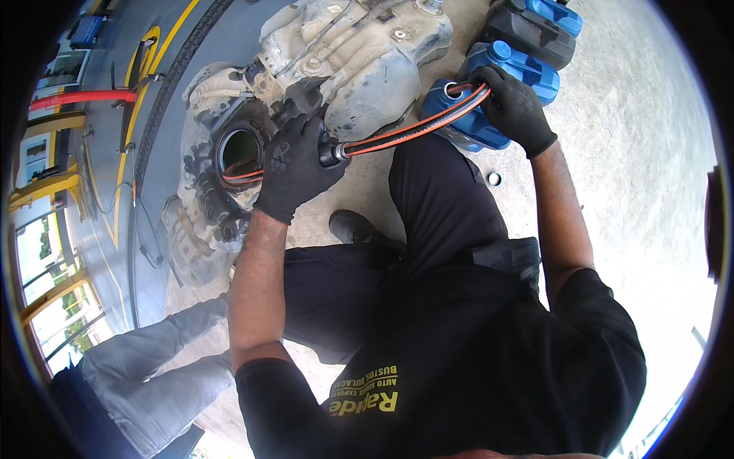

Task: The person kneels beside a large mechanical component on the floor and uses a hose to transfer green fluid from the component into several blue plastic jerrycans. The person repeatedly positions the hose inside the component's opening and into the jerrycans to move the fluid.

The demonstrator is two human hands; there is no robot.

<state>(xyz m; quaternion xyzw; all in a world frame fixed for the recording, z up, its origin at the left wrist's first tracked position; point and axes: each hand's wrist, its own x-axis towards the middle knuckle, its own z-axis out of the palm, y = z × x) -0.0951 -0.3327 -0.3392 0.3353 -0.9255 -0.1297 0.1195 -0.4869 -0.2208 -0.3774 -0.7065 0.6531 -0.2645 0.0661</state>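
A person in a black shirt (489,344) holds an orange-striped hose (417,128), its length slanting left to right and away from the body. The left hand (300,164) has its fingers closed around a black fitting (328,154) on it, just right of the round opening (221,155) in a dirty tank (371,96). The right hand (511,107) has its fingers gripping the hose by a blue jug (436,99), whose mouth lies just left of them; this hand is nearer the jug. From here I see yellow writing (375,394) upside down on the shirt, and faint print (280,158) on the left glove
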